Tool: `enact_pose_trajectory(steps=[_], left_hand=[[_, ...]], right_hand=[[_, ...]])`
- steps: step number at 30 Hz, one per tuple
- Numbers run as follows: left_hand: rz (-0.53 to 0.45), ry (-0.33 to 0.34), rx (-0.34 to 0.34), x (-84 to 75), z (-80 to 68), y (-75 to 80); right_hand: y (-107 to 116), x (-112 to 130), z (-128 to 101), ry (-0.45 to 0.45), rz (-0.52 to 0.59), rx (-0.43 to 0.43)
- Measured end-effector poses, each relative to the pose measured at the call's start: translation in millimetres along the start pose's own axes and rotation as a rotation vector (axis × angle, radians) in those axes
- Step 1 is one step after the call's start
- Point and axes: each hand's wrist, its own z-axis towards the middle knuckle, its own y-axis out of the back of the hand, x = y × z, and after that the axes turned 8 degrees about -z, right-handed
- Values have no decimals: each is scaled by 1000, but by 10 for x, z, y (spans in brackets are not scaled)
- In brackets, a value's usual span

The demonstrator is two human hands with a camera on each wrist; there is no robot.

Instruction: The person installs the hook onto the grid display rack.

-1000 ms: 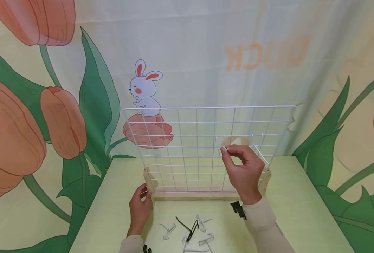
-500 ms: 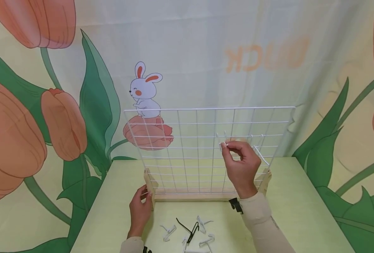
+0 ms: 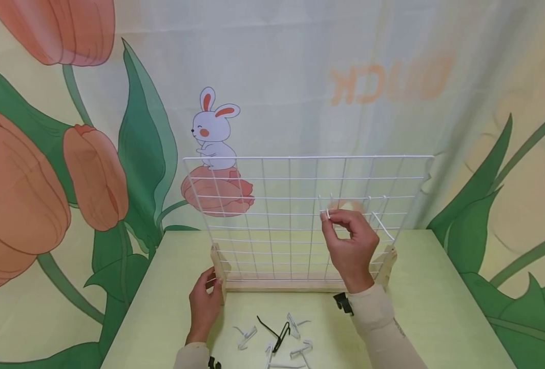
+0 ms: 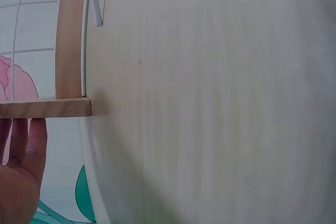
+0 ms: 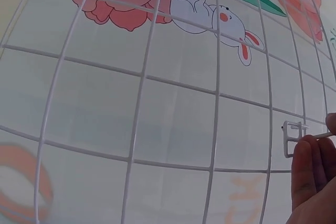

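A white wire grid panel [image 3: 263, 213] stands upright in a wooden stand [image 3: 281, 285]. My right hand [image 3: 353, 246] pinches a small white wire hook [image 5: 287, 141] between thumb and fingertips, in front of the grid right of its middle. The hook's two prongs show above the fingers, near a horizontal wire; its arm points toward the palm in the right wrist view. My left hand [image 3: 205, 302] rests against the outer side of the stand's left post [image 4: 47, 109], fingers straight against the wood. A second white hook [image 3: 383, 226] hangs on the grid to the right.
On the pale table [image 3: 162, 318], in front of the stand, lie several white hooks [image 3: 247, 337] and one black hook [image 3: 279, 337]. A curtain printed with tulips and a rabbit [image 3: 216, 138] hangs behind the grid.
The right hand has shifted slightly with the pinched hook, whose prongs now sit a little higher against the grid than a second ago. The left hand has stayed at the post.
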Motion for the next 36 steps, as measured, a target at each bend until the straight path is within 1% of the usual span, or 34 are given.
enact_pose_trajectory(steps=[6, 13, 20, 28, 33, 36], left_hand=[[13, 2, -1, -7, 0, -12], [2, -18, -11, -54, -7, -32], [9, -28, -25, -52, -6, -12], [8, -13, -12, -42, -3, -5], [-8, 7, -9, -49, -4, -3], [-16, 19, -16, -62, -2, 0]], right_hand=[[6, -13, -58, 3, -8, 5], [66, -56, -112, 8, -9, 22], [90, -44, -145, 20, 32, 39], [173, -76, -234, 44, 29, 38], [257, -87, -361, 41, -6, 88], [302, -96, -478, 22, -25, 129]])
